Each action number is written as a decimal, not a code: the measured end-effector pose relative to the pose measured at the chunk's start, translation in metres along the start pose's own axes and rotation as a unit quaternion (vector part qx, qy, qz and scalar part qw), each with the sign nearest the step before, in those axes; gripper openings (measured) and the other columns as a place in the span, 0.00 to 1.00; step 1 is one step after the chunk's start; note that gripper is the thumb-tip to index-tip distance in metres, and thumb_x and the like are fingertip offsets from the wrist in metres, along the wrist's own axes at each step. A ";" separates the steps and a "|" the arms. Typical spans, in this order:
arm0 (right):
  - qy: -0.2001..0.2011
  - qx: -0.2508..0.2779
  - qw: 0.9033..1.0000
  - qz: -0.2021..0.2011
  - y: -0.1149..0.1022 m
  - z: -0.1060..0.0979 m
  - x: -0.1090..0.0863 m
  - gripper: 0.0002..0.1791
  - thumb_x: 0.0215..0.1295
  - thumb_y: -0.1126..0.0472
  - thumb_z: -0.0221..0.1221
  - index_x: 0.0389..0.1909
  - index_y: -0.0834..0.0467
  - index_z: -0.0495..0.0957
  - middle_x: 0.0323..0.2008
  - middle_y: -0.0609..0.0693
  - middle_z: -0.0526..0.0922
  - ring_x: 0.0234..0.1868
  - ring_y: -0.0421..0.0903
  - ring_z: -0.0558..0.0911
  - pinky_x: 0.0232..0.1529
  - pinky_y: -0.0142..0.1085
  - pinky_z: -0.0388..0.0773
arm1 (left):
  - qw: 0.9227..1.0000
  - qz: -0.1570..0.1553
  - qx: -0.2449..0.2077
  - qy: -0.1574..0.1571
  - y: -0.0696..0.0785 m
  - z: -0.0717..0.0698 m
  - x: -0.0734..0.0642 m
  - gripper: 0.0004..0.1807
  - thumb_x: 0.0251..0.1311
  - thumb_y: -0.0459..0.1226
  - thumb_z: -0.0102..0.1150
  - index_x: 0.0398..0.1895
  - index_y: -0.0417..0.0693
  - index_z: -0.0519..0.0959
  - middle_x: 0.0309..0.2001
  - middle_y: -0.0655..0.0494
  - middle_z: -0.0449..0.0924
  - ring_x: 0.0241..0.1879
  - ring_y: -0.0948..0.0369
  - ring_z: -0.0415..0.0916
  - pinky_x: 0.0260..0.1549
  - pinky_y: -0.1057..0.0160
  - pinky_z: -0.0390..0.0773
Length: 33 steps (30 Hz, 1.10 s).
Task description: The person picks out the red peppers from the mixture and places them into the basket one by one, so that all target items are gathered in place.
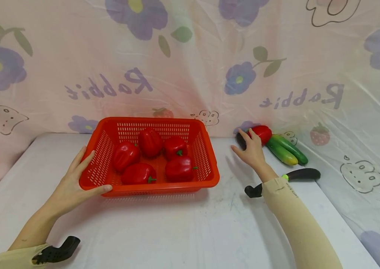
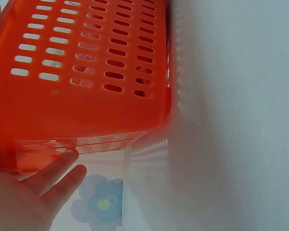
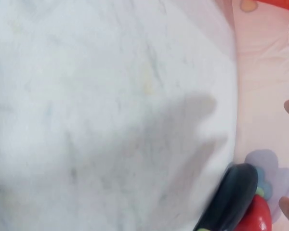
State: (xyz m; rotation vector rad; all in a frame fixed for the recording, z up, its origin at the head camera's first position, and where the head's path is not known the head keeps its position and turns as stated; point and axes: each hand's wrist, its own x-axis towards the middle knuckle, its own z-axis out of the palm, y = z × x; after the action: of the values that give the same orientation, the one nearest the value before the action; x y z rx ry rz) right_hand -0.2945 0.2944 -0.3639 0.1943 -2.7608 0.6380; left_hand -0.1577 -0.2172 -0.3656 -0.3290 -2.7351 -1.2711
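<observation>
At the left front corner of a red plastic basket [image 1: 156,189] lies my left hand [image 1: 70,186], its thumb along the front rim and its fingers spread against the left side. Several red bell peppers [image 1: 142,173] lie inside the basket. In the left wrist view, straight fingers [image 2: 62,185] show beside the basket's slotted wall [image 2: 77,110]. My right hand [image 1: 253,151] reaches over a dark eggplant [image 1: 240,141] and a red bell pepper [image 1: 261,133], fingers apart and nothing held. The right wrist view shows the eggplant [image 3: 229,197] beside the pepper [image 3: 257,216], with fingertips at the edge.
Right of the red pepper lie a yellow-green cucumber-like vegetable [image 1: 281,151] and a darker green one [image 1: 292,149]. Another eggplant [image 1: 304,174] with a bright green cap lies near the table's right edge, behind my right sleeve. A printed curtain [image 1: 190,82] hangs behind the white table [image 1: 183,231].
</observation>
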 end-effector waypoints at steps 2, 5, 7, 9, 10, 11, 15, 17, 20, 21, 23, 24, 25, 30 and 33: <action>0.003 0.000 1.000 -0.007 0.003 0.000 0.001 0.37 0.59 0.55 0.63 0.69 0.61 0.63 0.70 0.73 0.53 0.70 0.70 0.52 0.68 0.65 0.52 | 1.000 0.000 -0.001 0.002 0.000 -0.001 0.000 0.60 0.46 0.45 0.73 0.77 0.48 0.43 0.78 0.55 0.25 0.73 0.35 0.34 0.51 0.20 0.51; 0.005 0.000 1.000 -0.010 0.006 -0.001 0.002 0.37 0.59 0.55 0.62 0.69 0.62 0.63 0.69 0.73 0.54 0.70 0.71 0.52 0.68 0.65 0.51 | 1.000 0.000 -0.003 0.004 0.001 -0.001 0.000 0.60 0.46 0.45 0.73 0.77 0.48 0.44 0.78 0.55 0.25 0.73 0.35 0.34 0.52 0.20 0.51; 0.004 -0.002 1.000 -0.005 0.009 -0.002 0.002 0.37 0.60 0.55 0.62 0.69 0.62 0.62 0.70 0.73 0.53 0.70 0.70 0.51 0.67 0.66 0.52 | 1.000 0.001 -0.003 0.005 0.001 -0.001 0.000 0.60 0.46 0.45 0.73 0.77 0.48 0.44 0.78 0.55 0.26 0.73 0.35 0.34 0.52 0.20 0.51; 0.003 -0.003 1.000 0.001 0.011 -0.002 0.003 0.38 0.60 0.54 0.62 0.69 0.61 0.62 0.70 0.72 0.53 0.71 0.70 0.51 0.67 0.66 0.52 | 1.000 0.001 -0.002 0.005 0.001 -0.001 0.000 0.60 0.46 0.45 0.73 0.77 0.48 0.44 0.78 0.55 0.26 0.73 0.35 0.33 0.52 0.20 0.51; 0.003 -0.004 1.000 0.003 0.012 -0.002 0.003 0.38 0.60 0.54 0.62 0.70 0.61 0.62 0.70 0.72 0.52 0.71 0.70 0.51 0.67 0.65 0.52 | 1.000 0.002 -0.002 0.006 0.002 -0.001 0.000 0.60 0.46 0.45 0.74 0.77 0.48 0.44 0.78 0.55 0.26 0.73 0.35 0.34 0.51 0.20 0.51; 0.002 -0.005 1.000 0.005 0.014 -0.003 0.003 0.38 0.61 0.54 0.62 0.70 0.61 0.61 0.70 0.72 0.52 0.71 0.70 0.50 0.67 0.65 0.52 | 1.000 0.002 -0.002 0.007 0.002 -0.001 0.000 0.60 0.46 0.45 0.74 0.77 0.48 0.44 0.78 0.55 0.26 0.73 0.35 0.33 0.52 0.20 0.51; 0.002 -0.004 1.000 0.011 0.018 -0.004 0.006 0.38 0.61 0.54 0.61 0.70 0.62 0.61 0.71 0.72 0.51 0.71 0.70 0.50 0.68 0.65 0.51 | 1.000 0.002 -0.004 0.008 0.002 -0.001 0.000 0.60 0.46 0.45 0.74 0.77 0.48 0.44 0.78 0.56 0.26 0.73 0.35 0.33 0.52 0.20 0.51; 0.002 -0.002 1.000 0.014 0.019 -0.006 0.007 0.38 0.61 0.55 0.61 0.70 0.62 0.61 0.71 0.72 0.50 0.71 0.70 0.50 0.68 0.64 0.50 | 1.000 0.002 -0.003 0.009 0.002 -0.001 0.000 0.60 0.46 0.45 0.74 0.77 0.48 0.44 0.78 0.56 0.26 0.73 0.35 0.34 0.52 0.20 0.51; 0.000 -0.002 1.000 0.021 0.022 -0.008 0.009 0.38 0.61 0.54 0.61 0.70 0.61 0.61 0.71 0.72 0.50 0.71 0.70 0.49 0.68 0.64 0.50 | 1.000 0.000 0.000 0.009 0.001 -0.001 0.000 0.60 0.46 0.45 0.74 0.77 0.48 0.44 0.78 0.55 0.26 0.73 0.35 0.34 0.52 0.21 0.51; -0.002 0.000 1.000 0.023 0.022 -0.008 0.010 0.38 0.61 0.54 0.61 0.70 0.61 0.60 0.71 0.72 0.50 0.71 0.70 0.49 0.68 0.65 0.50 | 1.000 0.000 0.002 0.009 0.001 -0.001 0.000 0.60 0.46 0.46 0.74 0.77 0.48 0.44 0.78 0.55 0.26 0.73 0.35 0.34 0.51 0.21 0.52; -0.003 -0.002 1.000 0.023 0.024 -0.009 0.011 0.38 0.61 0.54 0.61 0.70 0.61 0.60 0.71 0.72 0.50 0.71 0.70 0.49 0.68 0.65 0.49 | 1.000 -0.001 0.005 0.011 0.001 -0.001 -0.001 0.60 0.46 0.46 0.74 0.77 0.48 0.44 0.78 0.54 0.26 0.73 0.35 0.34 0.51 0.21 0.52; -0.003 -0.003 1.000 0.022 0.024 -0.010 0.011 0.38 0.61 0.54 0.60 0.70 0.61 0.60 0.71 0.72 0.50 0.71 0.70 0.49 0.68 0.65 0.49 | 1.000 -0.001 0.007 0.011 0.001 -0.002 -0.001 0.60 0.46 0.46 0.74 0.77 0.48 0.44 0.78 0.54 0.26 0.73 0.34 0.35 0.51 0.21 0.52; -0.002 -0.003 1.000 0.023 0.025 -0.010 0.011 0.38 0.61 0.54 0.60 0.70 0.62 0.60 0.71 0.73 0.50 0.71 0.71 0.49 0.68 0.65 0.49 | 1.000 -0.001 0.009 0.011 0.001 -0.001 -0.001 0.60 0.46 0.46 0.74 0.77 0.48 0.44 0.78 0.54 0.26 0.73 0.34 0.35 0.51 0.21 0.52; -0.001 -0.013 0.999 0.032 0.031 -0.013 0.007 0.38 0.62 0.54 0.60 0.70 0.63 0.59 0.70 0.73 0.50 0.70 0.72 0.49 0.68 0.67 0.48 | 1.000 0.005 0.002 0.010 0.001 0.001 -0.001 0.60 0.45 0.46 0.74 0.77 0.47 0.45 0.78 0.53 0.27 0.73 0.35 0.35 0.52 0.21 0.52; -0.011 -0.013 0.999 0.045 0.034 -0.016 0.006 0.39 0.62 0.54 0.59 0.71 0.63 0.57 0.70 0.73 0.48 0.70 0.72 0.48 0.67 0.68 0.49 | 1.000 0.009 -0.003 0.013 0.001 0.002 -0.001 0.60 0.45 0.45 0.74 0.77 0.47 0.45 0.78 0.53 0.28 0.73 0.35 0.36 0.53 0.22 0.52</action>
State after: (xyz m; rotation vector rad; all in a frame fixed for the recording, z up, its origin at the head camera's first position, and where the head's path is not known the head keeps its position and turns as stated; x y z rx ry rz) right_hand -0.3024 0.3312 -0.3624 0.0718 -2.8104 0.6252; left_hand -0.1564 -0.2152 -0.3663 -0.3356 -2.7021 -1.2693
